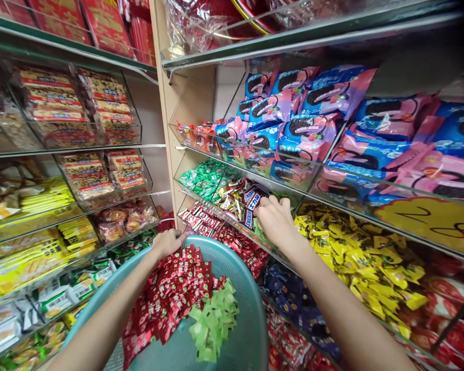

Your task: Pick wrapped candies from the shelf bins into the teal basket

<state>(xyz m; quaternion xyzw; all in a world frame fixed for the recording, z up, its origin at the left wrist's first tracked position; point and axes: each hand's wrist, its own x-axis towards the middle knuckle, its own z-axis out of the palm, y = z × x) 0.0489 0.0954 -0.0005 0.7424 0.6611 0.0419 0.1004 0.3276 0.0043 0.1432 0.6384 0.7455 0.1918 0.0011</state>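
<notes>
A large teal plastic basin (251,288) is in front of me. Red-wrapped candies (170,293) are heaped inside, with a smaller pile of light green candies (216,319) beside them. At the far rim, my left hand (169,242) is closed on the basin's edge. My right hand (276,219) reaches into a shelf compartment, its fingers curled down; the fingertips and anything in them are hidden. Right against its fingers lie Snickers bars (251,203). Gold and brown wrapped candies (232,201) sit to their left, and some light green wrappers show under the hand.
Clear-fronted shelves hold blue and pink cookie packs (309,129) above my right arm and yellow-wrapped candies (355,257) beside it. Green candies (204,178) lie further left. A wooden upright (166,103) divides these from shelves of packaged snacks (54,103) at left.
</notes>
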